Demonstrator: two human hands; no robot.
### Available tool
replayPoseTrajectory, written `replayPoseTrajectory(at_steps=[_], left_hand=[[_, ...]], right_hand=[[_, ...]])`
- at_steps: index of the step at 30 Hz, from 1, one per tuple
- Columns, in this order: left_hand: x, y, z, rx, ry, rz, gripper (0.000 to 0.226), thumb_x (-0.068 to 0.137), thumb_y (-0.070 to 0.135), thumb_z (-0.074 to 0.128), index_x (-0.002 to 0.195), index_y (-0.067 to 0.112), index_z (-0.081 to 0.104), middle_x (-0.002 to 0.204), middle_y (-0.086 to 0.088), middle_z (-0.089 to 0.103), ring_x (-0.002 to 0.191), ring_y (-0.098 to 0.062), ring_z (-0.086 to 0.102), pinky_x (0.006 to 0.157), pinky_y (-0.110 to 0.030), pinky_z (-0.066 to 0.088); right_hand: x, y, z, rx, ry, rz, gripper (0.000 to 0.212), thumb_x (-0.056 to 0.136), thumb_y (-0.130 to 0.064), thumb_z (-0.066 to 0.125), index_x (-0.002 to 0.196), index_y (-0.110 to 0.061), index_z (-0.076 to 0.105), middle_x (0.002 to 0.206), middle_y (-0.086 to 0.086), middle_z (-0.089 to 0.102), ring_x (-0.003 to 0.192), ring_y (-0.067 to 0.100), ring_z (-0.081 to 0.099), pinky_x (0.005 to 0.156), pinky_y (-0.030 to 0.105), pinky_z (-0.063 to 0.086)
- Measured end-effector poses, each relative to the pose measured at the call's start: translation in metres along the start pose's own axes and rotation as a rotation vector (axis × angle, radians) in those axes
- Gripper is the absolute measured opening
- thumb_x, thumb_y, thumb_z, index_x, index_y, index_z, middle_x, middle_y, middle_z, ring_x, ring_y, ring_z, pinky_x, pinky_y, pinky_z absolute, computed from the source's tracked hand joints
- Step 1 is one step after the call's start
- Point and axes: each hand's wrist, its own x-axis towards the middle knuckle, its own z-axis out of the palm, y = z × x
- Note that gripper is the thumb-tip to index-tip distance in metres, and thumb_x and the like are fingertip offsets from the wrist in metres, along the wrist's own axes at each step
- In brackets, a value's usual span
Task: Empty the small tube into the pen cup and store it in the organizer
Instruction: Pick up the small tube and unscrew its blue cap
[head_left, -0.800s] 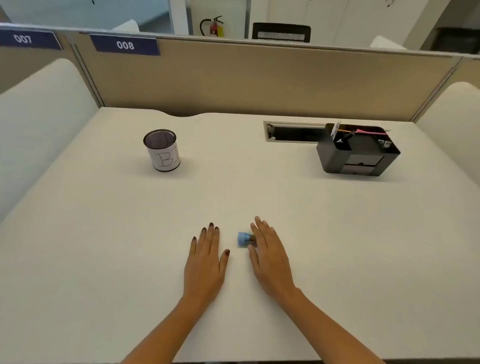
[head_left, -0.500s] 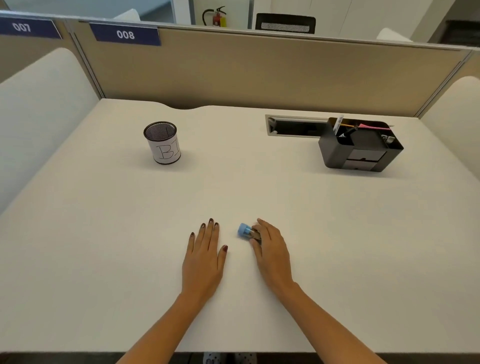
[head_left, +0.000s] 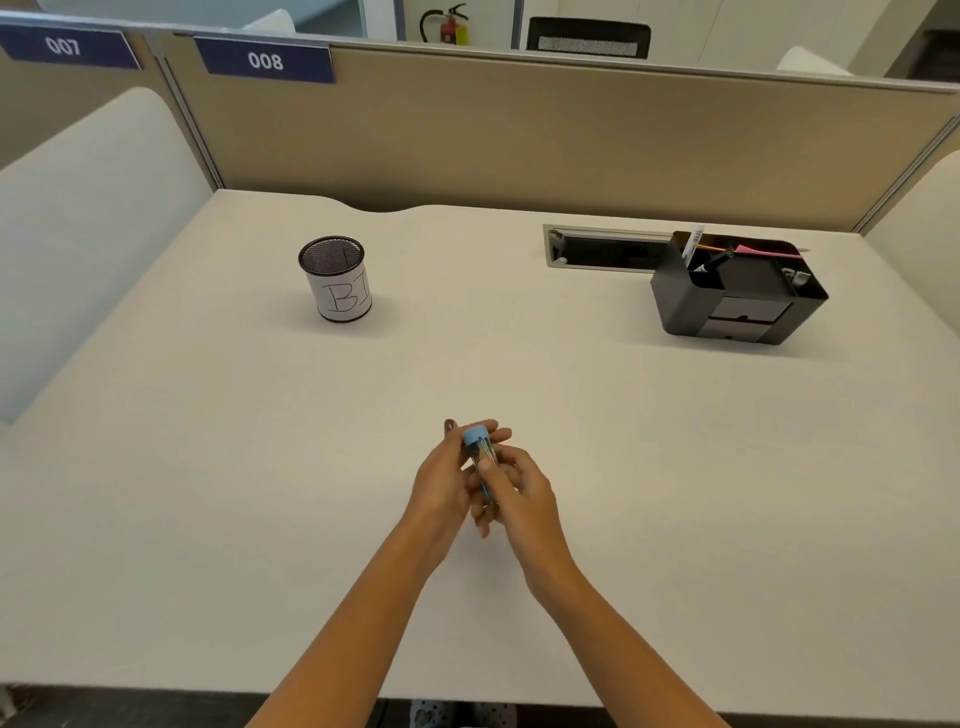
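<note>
Both hands are up off the desk (head_left: 649, 467) and meeting in the middle, just in front of the person. The small tube (head_left: 482, 453) stands nearly upright between them, clear-walled with a blue cap (head_left: 475, 434) on top, and something thin and coloured shows inside, too small to make out. The right hand (head_left: 519, 493) is wrapped around the lower part of the tube, thumb pressed on its front, fingers curled behind. The left hand (head_left: 441, 480) comes in from the other side, fingers closed against the tube up near the cap; whether they grip the cap itself or the wall just below it, I cannot tell. The cap is on.

Over on the far left of the desk stands the pen cup (head_left: 336, 278), black mesh with a white paper label reading "BI", upright and well apart from the hands. On the far right sits the black desk organizer (head_left: 737, 291), with a pen or two and a pink slip poking out of its top compartments and drawer fronts facing this way. Just beside its left edge, a cable slot (head_left: 602, 248) is set into the desk. A tan partition (head_left: 571, 130) runs along the back, with blue plates numbered 007 and 008.
</note>
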Motion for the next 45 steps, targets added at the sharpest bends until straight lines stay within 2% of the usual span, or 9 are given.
replayPoseTrajectory(at_steps=[4,7,9,16,22,26,33,40,45], left_hand=[[-0.002,0.006,0.004,-0.005,-0.026,0.009,0.043,0.1,0.043,0.035,0.101,0.016,0.068,0.105,-0.009,0.074,0.084,-0.029,0.058,0.04,-0.025,0.038],[-0.001,0.008,0.004,-0.017,-0.076,0.02,0.048,0.099,0.047,0.032,0.097,0.017,0.07,0.097,-0.001,0.077,0.108,-0.023,0.066,0.082,-0.038,0.051],[-0.001,0.011,0.006,-0.012,-0.098,0.035,0.049,0.1,0.046,0.031,0.096,0.017,0.07,0.104,0.001,0.076,0.109,-0.021,0.067,0.093,-0.041,0.05],[-0.002,0.01,0.012,0.084,-0.095,0.119,0.052,0.099,0.048,0.027,0.083,0.026,0.071,0.089,0.001,0.076,0.093,-0.019,0.072,0.07,-0.029,0.058],[0.002,0.01,0.019,0.081,-0.06,0.194,0.054,0.101,0.047,0.024,0.072,0.028,0.066,0.072,0.006,0.075,0.077,-0.014,0.073,0.058,-0.02,0.055],[0.004,0.008,0.022,0.062,-0.04,0.23,0.05,0.1,0.048,0.025,0.077,0.024,0.062,0.069,0.009,0.07,0.071,-0.013,0.067,0.057,-0.018,0.052],[0.004,0.014,0.027,-0.011,0.024,0.196,0.047,0.1,0.048,0.026,0.098,0.019,0.062,0.091,0.002,0.067,0.089,-0.018,0.064,0.069,-0.025,0.05],[0.001,0.025,0.029,0.061,-0.028,0.24,0.05,0.1,0.05,0.024,0.089,0.016,0.06,0.074,0.004,0.071,0.077,-0.019,0.067,0.064,-0.026,0.051],[-0.004,0.031,0.032,0.116,0.008,0.366,0.04,0.1,0.043,0.031,0.099,0.021,0.065,0.098,0.001,0.069,0.084,-0.019,0.066,0.065,-0.027,0.052]], right_hand=[[-0.003,-0.011,0.005,0.152,-0.061,0.01,0.023,0.103,-0.024,0.05,0.111,-0.01,0.066,0.074,0.004,0.063,0.064,0.018,0.061,0.057,0.031,0.053],[-0.003,-0.015,0.004,0.265,-0.08,0.023,0.025,0.103,-0.022,0.049,0.114,-0.012,0.069,0.076,0.0,0.067,0.069,0.014,0.066,0.062,0.028,0.055],[-0.002,-0.017,0.003,0.293,-0.089,0.032,0.026,0.103,-0.022,0.049,0.115,-0.016,0.071,0.079,-0.003,0.071,0.074,0.01,0.069,0.064,0.025,0.056],[0.004,-0.017,0.001,0.119,0.023,-0.008,0.026,0.097,-0.039,0.059,0.113,-0.024,0.072,0.103,-0.001,0.077,0.101,0.011,0.072,0.095,0.039,0.058],[0.005,-0.019,0.004,0.154,0.057,-0.025,0.022,0.097,-0.032,0.06,0.112,-0.023,0.074,0.1,-0.004,0.078,0.101,0.008,0.072,0.097,0.036,0.057],[0.005,-0.021,0.005,0.177,0.042,-0.031,0.023,0.099,-0.028,0.057,0.112,-0.019,0.075,0.097,-0.003,0.076,0.101,0.012,0.072,0.098,0.036,0.057],[0.004,-0.028,0.001,0.17,0.01,-0.046,0.027,0.101,-0.024,0.055,0.121,-0.015,0.071,0.109,0.003,0.076,0.108,0.016,0.071,0.099,0.034,0.056],[0.004,-0.037,0.0,0.225,-0.025,-0.068,0.028,0.101,-0.023,0.054,0.124,-0.017,0.069,0.109,0.006,0.074,0.108,0.016,0.071,0.099,0.034,0.055],[0.007,-0.045,-0.001,0.27,-0.038,-0.081,0.029,0.1,-0.019,0.057,0.127,-0.017,0.064,0.118,0.006,0.073,0.112,0.017,0.069,0.1,0.037,0.055]])
